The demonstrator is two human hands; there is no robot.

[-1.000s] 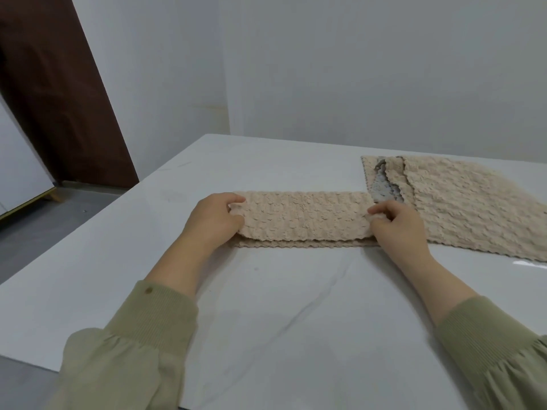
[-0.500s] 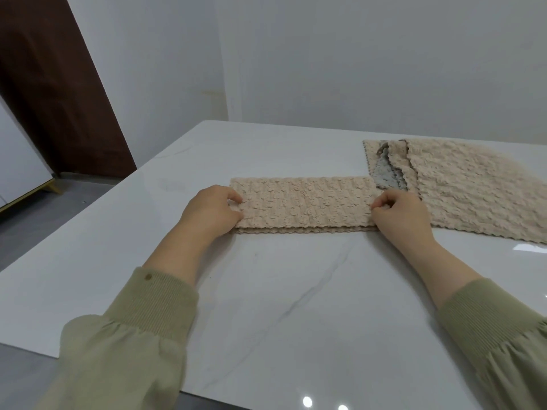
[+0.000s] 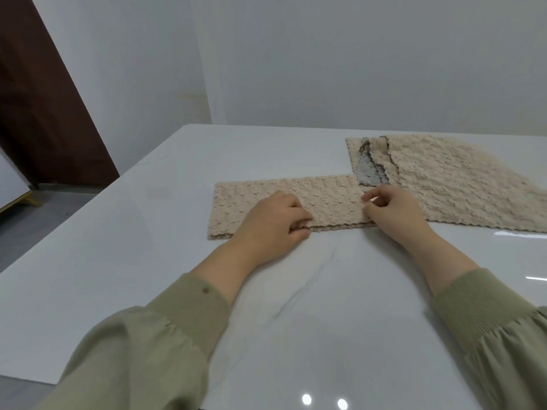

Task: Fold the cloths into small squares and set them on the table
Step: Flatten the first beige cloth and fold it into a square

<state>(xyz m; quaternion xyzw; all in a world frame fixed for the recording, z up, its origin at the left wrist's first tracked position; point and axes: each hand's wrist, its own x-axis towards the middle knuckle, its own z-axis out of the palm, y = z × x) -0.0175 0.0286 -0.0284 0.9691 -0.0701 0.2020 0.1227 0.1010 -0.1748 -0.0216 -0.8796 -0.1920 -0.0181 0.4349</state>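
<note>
A beige textured cloth (image 3: 322,196), folded into a long strip, lies flat on the white marble table (image 3: 296,306). My left hand (image 3: 272,226) is at the middle of the strip's near edge, with fingers curled on top and the thumb along the edge, pinching it. At the strip's right end, my right hand (image 3: 393,214) pinches the corner between thumb and forefinger. Both sleeves are olive green.
A pile of unfolded cloths (image 3: 450,184), beige with a grey one (image 3: 368,176) showing between layers, lies at the back right and touches the strip's right end. The table's left edge drops to a grey floor by a brown door (image 3: 44,113).
My left hand has moved from the strip's left end to the middle of its near edge. My right hand stays at the right end. The camera has tilted slightly.
</note>
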